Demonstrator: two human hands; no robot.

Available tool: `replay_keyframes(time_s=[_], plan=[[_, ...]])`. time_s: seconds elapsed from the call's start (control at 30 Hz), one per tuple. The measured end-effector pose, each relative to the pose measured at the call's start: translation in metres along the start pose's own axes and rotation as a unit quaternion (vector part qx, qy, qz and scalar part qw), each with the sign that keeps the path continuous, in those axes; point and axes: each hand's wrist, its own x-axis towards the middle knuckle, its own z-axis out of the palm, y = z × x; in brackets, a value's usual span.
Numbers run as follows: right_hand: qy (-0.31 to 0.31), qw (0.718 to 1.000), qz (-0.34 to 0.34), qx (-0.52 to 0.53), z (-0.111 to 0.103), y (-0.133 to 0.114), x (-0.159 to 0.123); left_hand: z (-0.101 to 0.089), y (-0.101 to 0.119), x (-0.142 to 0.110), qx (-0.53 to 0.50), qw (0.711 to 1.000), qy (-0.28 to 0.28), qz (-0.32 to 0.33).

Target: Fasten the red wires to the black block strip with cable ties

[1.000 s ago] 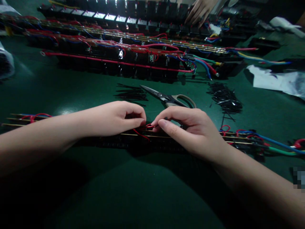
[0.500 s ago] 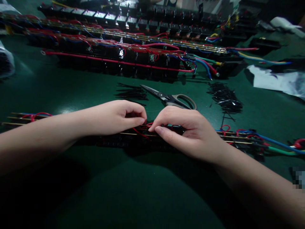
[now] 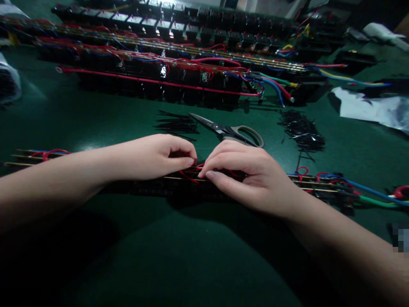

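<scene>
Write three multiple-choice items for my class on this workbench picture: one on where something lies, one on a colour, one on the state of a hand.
1. Where do the scissors lie?
A. on the mat just beyond the right hand
B. in the left hand
C. on top of the far rows of parts

2. What colour is the thin wire looped between the two hands?
A. yellow
B. red
C. white

3. How is the left hand set?
A. flat, palm up
B. lifted clear of the strip
C. curled, thumb and fingers pinched together at the strip

Answers: 1 A, the scissors rest on the green mat behind the right hand. 2 B, the loop shows red. 3 C, its fingers fold in over the near strip.
</scene>
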Motion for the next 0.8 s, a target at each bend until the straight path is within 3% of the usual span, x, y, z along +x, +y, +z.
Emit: replay_keyframes(time_s=[0.53, 0.8], plan=[[0.002, 1.0, -0.008, -0.019, 0.0011, 0.0007, 0.0005, 0.0004, -0.0009, 0.0003, -0.017, 1.0, 0.007, -0.009], [0.002, 0.999, -0.029, -0.029, 0.0031, 0.0041, 0.0006, 0.0007, -0.0052, 0.003, -0.038, 0.998, 0.04, 0.006]])
